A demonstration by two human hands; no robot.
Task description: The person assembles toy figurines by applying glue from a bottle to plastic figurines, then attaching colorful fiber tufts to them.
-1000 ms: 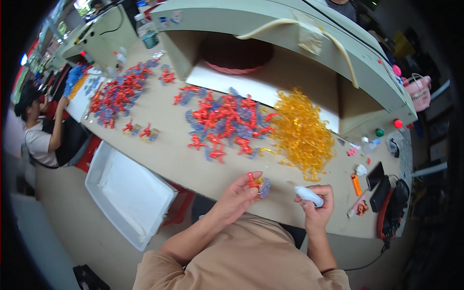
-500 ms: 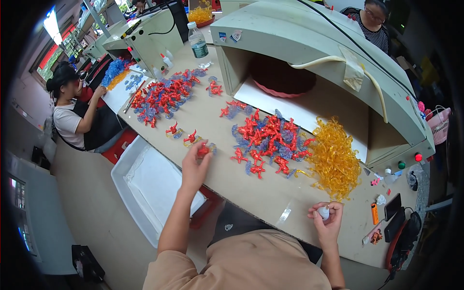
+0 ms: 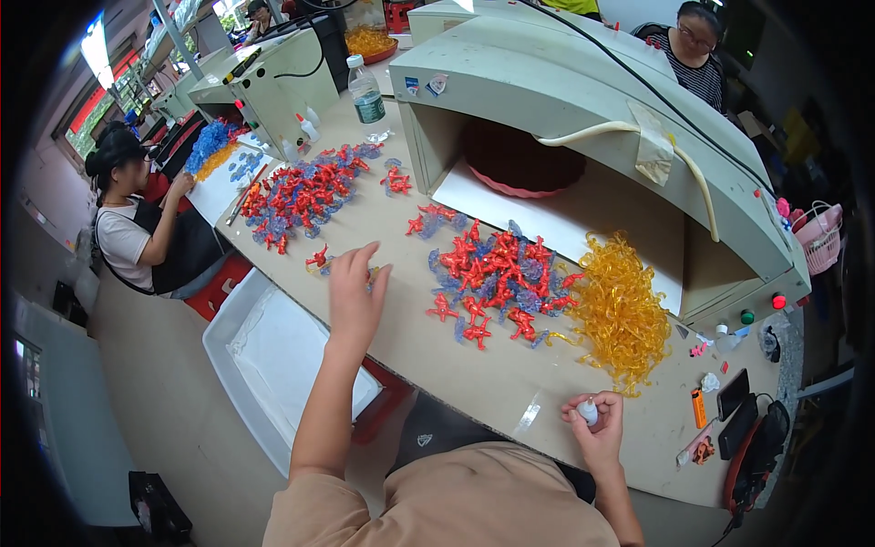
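My left hand (image 3: 354, 296) is raised over the near side of the table with thumb and fingers apart. It covers part of a short row of small red figures with translucent pieces; one red figure (image 3: 318, 258) shows just left of the fingers, and a bit of something clear and yellowish shows behind them. At the table's front edge, my right hand (image 3: 601, 439) is closed around a small white squeeze bottle (image 3: 588, 413), nozzle upward. Ahead lies a pile of red figures and blue-violet translucent pieces (image 3: 497, 273), beside a heap of yellow translucent curled pieces (image 3: 622, 314).
A larger red-and-blue pile (image 3: 296, 196) lies at the left. Behind stands a pale green arched machine (image 3: 583, 87) with a red tray (image 3: 524, 178) inside. Also there: a water bottle (image 3: 368, 100), a white bin (image 3: 273, 365), an orange lighter (image 3: 698, 407) and a seated co-worker (image 3: 132, 219).
My left hand has opened from the red figure it was at and lifted slightly away, its fingers now spread. The right hand keeps the bottle, tilted a little differently. The view has shifted slightly.
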